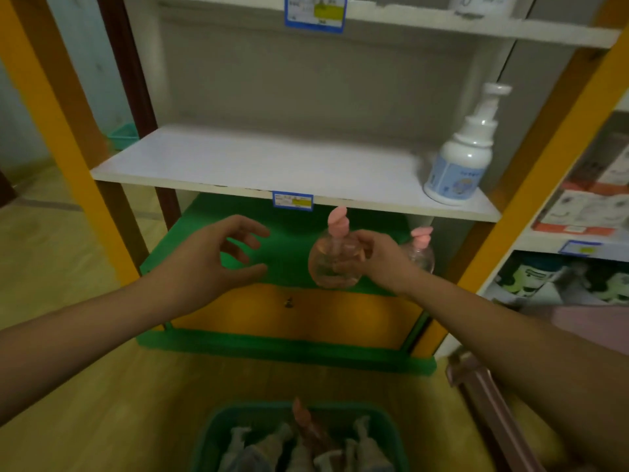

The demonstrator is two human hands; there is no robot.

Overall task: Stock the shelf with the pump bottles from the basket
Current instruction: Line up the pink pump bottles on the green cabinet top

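Note:
My right hand (377,258) grips a round clear bottle with a pink pump (332,255) in front of the green lower shelf (286,247). A second clear bottle with a pink pump (420,250) stands on that shelf just right of my hand. My left hand (211,257) hovers open to the left of the held bottle, fingers curled and apart, holding nothing. A white pump bottle with a blue label (461,155) stands at the right end of the white middle shelf (238,161). The green basket (211,434) at the bottom holds several pump bottles.
Orange uprights (64,131) frame the shelf unit on both sides. Price tags (292,201) hang from the shelf edges. A neighbouring shelf at the right holds boxed goods (585,206). A pinkish bar (490,396) lies at the lower right on the wooden floor.

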